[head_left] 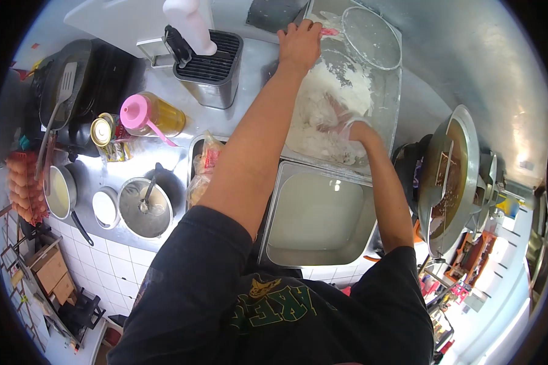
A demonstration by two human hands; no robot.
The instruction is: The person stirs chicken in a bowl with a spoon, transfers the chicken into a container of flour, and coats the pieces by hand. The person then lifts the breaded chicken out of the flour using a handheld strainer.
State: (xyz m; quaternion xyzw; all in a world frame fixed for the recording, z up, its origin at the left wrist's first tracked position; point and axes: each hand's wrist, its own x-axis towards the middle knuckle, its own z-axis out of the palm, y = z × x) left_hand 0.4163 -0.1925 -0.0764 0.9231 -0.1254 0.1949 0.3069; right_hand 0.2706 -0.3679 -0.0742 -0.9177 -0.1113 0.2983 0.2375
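Observation:
A metal tray holds white flour at the upper middle of the head view. My left hand is at the tray's far left edge, its fingers curled beside a small pink item that I cannot tell is held. Inside the tray, my right hand is in the flour, seemingly in a clear plastic covering; its fingers are blurred and partly hidden. A round sieve rests at the tray's far right corner. Nearer to me is a metal pan of cloudy pale liquid.
Left of my arm are a slotted metal container, a pink-lidded jug, cans, a bowl with a utensil, a small pot and eggs. A large wok stands on the right.

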